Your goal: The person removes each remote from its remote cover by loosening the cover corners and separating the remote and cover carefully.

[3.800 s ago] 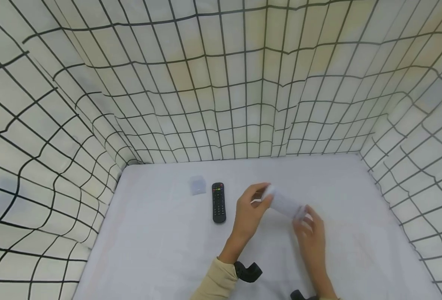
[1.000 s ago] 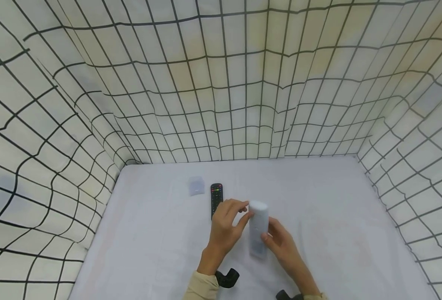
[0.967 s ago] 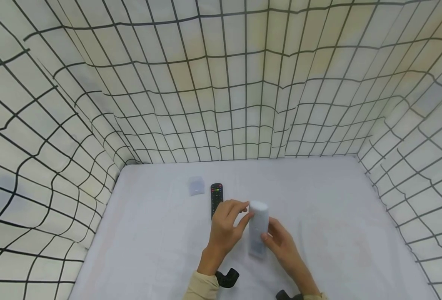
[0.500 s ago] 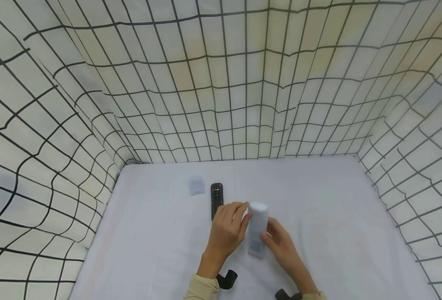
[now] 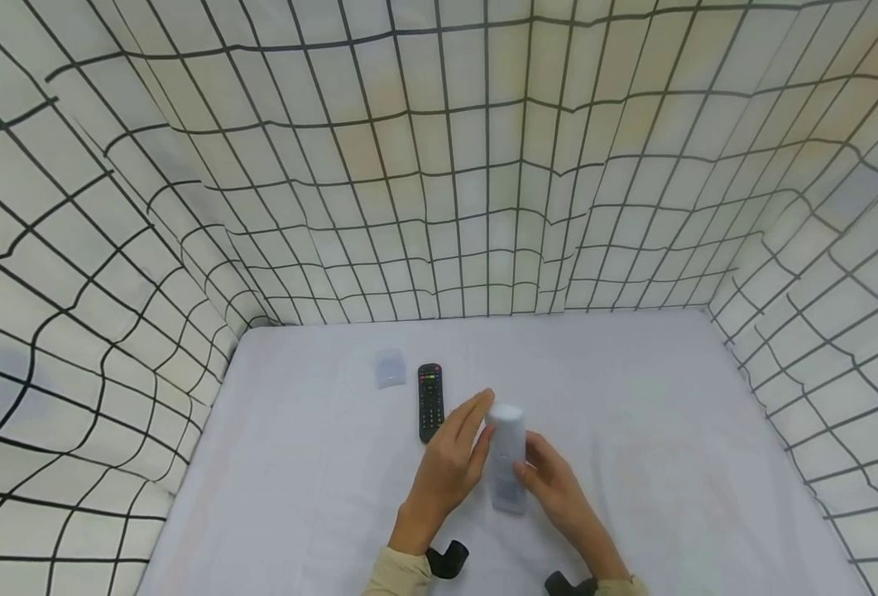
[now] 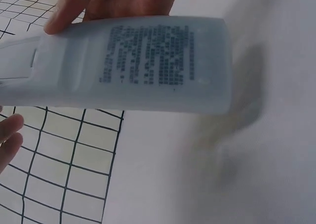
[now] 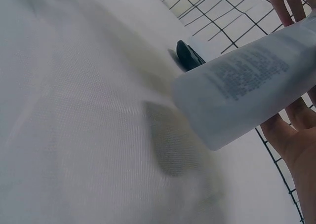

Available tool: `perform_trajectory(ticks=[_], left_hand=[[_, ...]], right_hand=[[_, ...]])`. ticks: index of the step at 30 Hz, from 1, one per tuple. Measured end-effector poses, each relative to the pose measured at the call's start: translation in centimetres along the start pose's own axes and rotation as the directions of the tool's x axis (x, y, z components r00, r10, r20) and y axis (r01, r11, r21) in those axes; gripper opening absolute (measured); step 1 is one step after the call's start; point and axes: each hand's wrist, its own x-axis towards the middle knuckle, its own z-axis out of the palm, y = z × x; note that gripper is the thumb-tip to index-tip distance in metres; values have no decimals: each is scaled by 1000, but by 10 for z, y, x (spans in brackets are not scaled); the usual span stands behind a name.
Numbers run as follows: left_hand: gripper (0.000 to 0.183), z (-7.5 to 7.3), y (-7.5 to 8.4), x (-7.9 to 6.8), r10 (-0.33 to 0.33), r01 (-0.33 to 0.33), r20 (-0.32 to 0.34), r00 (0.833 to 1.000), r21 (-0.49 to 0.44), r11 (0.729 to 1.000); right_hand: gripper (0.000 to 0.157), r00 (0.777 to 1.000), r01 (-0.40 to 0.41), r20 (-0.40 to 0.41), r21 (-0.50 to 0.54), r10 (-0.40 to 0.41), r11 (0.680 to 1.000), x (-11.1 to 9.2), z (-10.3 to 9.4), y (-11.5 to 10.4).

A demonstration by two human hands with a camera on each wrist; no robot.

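A white remote control is held up off the white cloth, its back with a block of printed text facing the left wrist camera. My right hand grips it along its right side. At the upper left end is my left hand, its fingers extended and its thumb at the edge of the white remote. In the left wrist view, the text side of the white remote shows a cross groove and a panel outline. The white remote crosses the right wrist view, its far end cut off.
A black remote control lies on the cloth just beyond my left hand. Left of it is a small clear bluish packet. White walls with a dark grid rise behind and beside the white table.
The white remote was earlier tilted between both hands farther right, then came left and nearly upright. Over the last second my left fingers straightened from a pinch at its upper end.
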Motion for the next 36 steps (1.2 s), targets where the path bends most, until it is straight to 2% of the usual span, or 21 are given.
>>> perform_trajectory(ticks=[4,8,16,20,22,25,27,32,36], left_hand=[[48,1,3,-3,-76,79,29,997,-145,986],[51,4,5,-6,-103,107,30,994,-232,967],[53,4,10,-8,-80,86,37,996,-231,969],[52,5,12,-8,-76,83,41,996,-231,969],[52,6,12,-8,-77,85,45,996,-226,970],[53,6,12,-9,-78,87,53,996,-217,972],[53,6,12,-9,-77,87,56,995,-211,973],[54,6,12,-9,-81,91,59,995,-208,974],[55,6,11,-9,-75,86,62,995,-201,976]], right_hand=[[42,1000,-27,9,0,27,1000,0,1,-1],[39,999,-51,-17,10,51,999,0,4,-2],[38,985,-37,-169,-26,32,999,1,13,-4],[38,973,21,-228,-22,-26,1000,3,15,-4],[39,964,76,-252,-21,-79,997,4,16,-6],[45,936,172,-303,-46,-178,984,7,16,-9],[50,906,238,-334,-106,-260,965,10,17,-11],[57,833,324,-352,-315,-427,892,16,14,-20],[59,805,360,-301,-439,-512,823,18,8,-25]])
